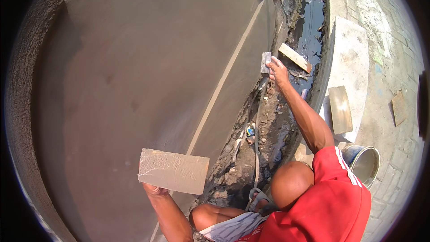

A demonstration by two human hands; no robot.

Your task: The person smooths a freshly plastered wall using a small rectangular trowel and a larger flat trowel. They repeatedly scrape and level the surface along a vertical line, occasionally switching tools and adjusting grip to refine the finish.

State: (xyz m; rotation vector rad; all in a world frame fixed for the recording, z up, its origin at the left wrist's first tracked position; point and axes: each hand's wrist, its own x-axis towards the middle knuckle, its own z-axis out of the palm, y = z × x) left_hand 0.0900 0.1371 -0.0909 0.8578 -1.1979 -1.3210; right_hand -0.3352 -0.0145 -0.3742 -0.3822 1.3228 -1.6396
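My left hand [154,190] grips a rectangular board [174,170] by its lower left edge; most of the fingers are hidden behind it. Smeared grey-brown mortar coats the face of this board, and it hangs in front of the wall [134,85]. Stretched far out, my right hand [279,72] has its fingers closed round a small grey block [266,64], held near the wall's lower edge. The wall has a smooth grey-brown coat. A pale straight strip [224,77] runs along it, between my two hands.
A muddy ditch with dark water [310,27] and rubble follows the wall's foot. Across it lies a wooden offcut [293,57]. On the right are a white slab [351,58], a board [341,110] on it, a metal bucket [366,166] and paving. My sandalled foot [259,199] stands by the ditch.
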